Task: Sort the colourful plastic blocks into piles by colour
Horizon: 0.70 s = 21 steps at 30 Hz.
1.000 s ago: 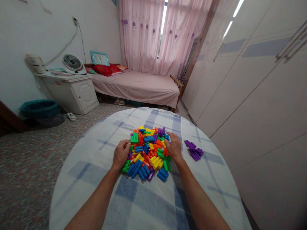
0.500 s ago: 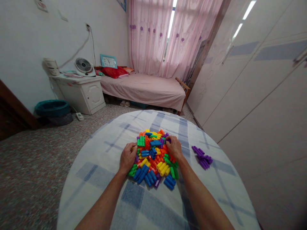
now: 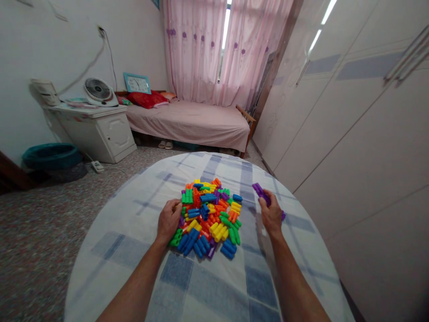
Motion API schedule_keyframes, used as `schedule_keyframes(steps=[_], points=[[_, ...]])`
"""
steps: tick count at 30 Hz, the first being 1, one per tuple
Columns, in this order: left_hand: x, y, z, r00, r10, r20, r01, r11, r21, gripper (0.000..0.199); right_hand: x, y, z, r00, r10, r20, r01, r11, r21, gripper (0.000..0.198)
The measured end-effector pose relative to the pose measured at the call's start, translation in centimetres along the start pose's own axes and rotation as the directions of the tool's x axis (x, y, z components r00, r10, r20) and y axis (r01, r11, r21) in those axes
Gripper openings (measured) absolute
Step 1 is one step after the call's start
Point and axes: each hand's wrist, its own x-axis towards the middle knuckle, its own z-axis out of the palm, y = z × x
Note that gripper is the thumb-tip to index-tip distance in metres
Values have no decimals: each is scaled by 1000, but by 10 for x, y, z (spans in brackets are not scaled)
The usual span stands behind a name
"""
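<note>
A heap of plastic building blocks (image 3: 204,212), each shaped like tubes joined side by side, lies mid-table in red, yellow, blue, green and purple. My left hand (image 3: 170,220) rests at the heap's left edge with its fingers curled; what they hold, if anything, is hidden. To the right of the heap, my right hand (image 3: 272,213) is closed on a purple block (image 3: 259,189), which points away from me to the upper left. Part of another purple block (image 3: 283,216) shows just beyond that hand. The hand and wrist cover the other purple blocks there.
A round table with a checked cloth (image 3: 134,250) carries all the blocks. Behind it stand a bed (image 3: 194,118) and a white cabinet (image 3: 117,138) with a fan (image 3: 99,91). A bin (image 3: 53,161) is at left; a wardrobe (image 3: 335,134) runs along the right.
My right hand has moved from the heap's right side to the purple blocks at the right, carrying a purple block. The left hand stays at the heap. The whole view has shifted slightly.
</note>
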Motion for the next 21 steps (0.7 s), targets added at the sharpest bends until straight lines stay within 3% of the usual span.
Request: schedule_keyframes(steps=[5, 13, 17, 21], points=[[0, 0, 0, 1000, 9, 3, -9, 1000, 13, 30, 19, 42, -35, 990, 94, -104, -117, 963, -242, 46], [0, 0, -1, 1000, 21, -1, -21, 1000, 17, 30, 10, 89, -33, 958, 282, 62, -236, 889, -393, 53], [0, 2, -1, 1000, 12, 4, -12, 1000, 15, 30, 8, 91, -33, 970, 241, 32, -205, 882, -425, 50], [0, 3, -1, 1000, -15, 5, 14, 1000, 4, 29, 14, 70, -25, 998, 29, -63, -54, 898, -436, 45]])
